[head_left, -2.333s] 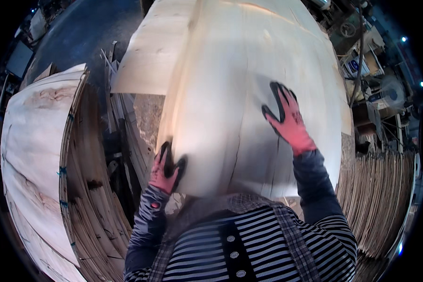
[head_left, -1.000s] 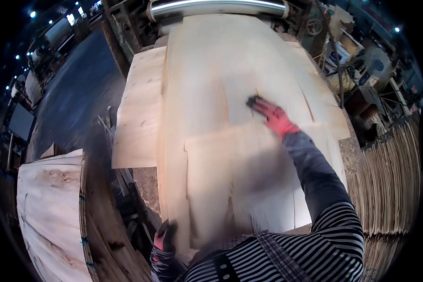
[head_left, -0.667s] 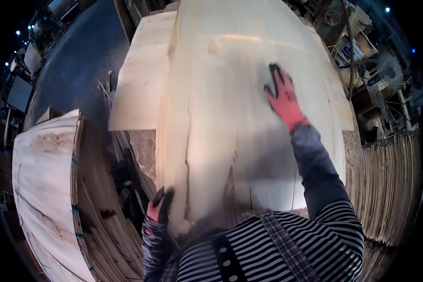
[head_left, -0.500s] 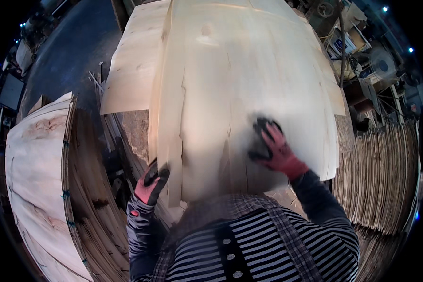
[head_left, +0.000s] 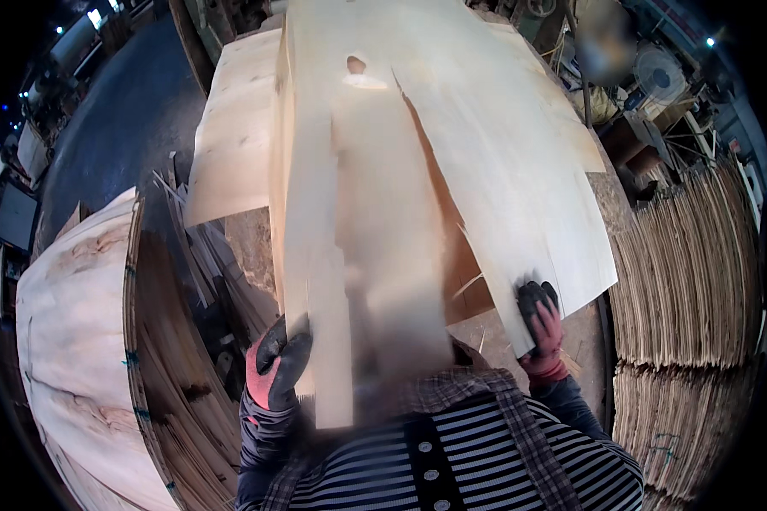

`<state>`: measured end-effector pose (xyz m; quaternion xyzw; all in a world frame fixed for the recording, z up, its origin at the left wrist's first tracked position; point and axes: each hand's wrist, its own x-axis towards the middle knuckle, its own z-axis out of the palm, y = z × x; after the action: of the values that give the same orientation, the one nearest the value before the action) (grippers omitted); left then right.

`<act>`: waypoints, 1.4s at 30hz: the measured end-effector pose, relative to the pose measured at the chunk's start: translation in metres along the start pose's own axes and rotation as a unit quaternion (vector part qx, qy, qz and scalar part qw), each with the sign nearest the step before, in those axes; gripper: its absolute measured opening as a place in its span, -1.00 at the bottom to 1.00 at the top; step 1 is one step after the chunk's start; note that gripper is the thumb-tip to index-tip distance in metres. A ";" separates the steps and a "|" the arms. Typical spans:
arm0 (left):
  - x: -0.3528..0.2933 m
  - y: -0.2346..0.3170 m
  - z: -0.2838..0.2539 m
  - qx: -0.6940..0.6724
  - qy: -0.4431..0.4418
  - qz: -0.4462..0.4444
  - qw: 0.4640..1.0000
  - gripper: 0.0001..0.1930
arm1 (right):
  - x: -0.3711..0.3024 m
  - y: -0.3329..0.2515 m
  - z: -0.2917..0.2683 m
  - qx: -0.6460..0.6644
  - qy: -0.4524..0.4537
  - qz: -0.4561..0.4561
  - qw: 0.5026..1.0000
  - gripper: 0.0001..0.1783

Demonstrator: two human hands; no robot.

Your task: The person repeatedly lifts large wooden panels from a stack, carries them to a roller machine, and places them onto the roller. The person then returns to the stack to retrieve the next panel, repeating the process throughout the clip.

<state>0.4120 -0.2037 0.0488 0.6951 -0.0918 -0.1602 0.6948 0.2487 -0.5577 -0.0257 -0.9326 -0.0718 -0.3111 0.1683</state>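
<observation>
A large pale wood veneer sheet (head_left: 503, 170) spreads in front of me, split lengthwise by a long gap that widens toward my body. My left hand (head_left: 277, 362), in a red and black glove, is closed on the sheet's near left edge, beside a narrow strip (head_left: 332, 366) reaching toward my chest. At the near end of the right-hand flap, my right hand (head_left: 543, 328), gloved alike, grips the edge with its dark fingers on top; its thumb is hidden. The middle strip (head_left: 383, 196) between them is blurred near my body. A small knot hole (head_left: 356, 65) shows farther up.
Another veneer sheet (head_left: 234, 128) lies beneath at the left. A tall stack of veneer (head_left: 686, 272) stands at right, and a bent pile (head_left: 81, 315) at left. Loose wood strips (head_left: 192, 247) lie between pile and table. A fan (head_left: 659, 72) stands at far right.
My right hand has moved right and nearer to me, onto the flap's near edge. The gap in the sheet has opened wide. My left hand has come slightly nearer, still at the left edge.
</observation>
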 end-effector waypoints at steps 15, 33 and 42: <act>0.072 -0.074 0.014 -0.014 0.192 0.055 0.980 -0.60 | 0.250 0.091 0.095 -0.087 -0.002 0.038 0.995 -0.43; 0.049 -0.127 0.024 0.475 0.087 0.068 0.873 -0.15 | 0.283 0.094 0.154 -0.001 -0.120 0.029 0.992 -0.22; 0.045 -0.067 0.021 0.021 -0.010 0.047 0.999 -0.37 | 0.071 0.033 0.046 0.030 -0.313 0.020 0.949 0.04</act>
<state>0.4407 -0.2380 -0.0215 0.7030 -0.1345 -0.1324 0.6857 0.3388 -0.5699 -0.0260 -0.9789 -0.1112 0.0019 0.1716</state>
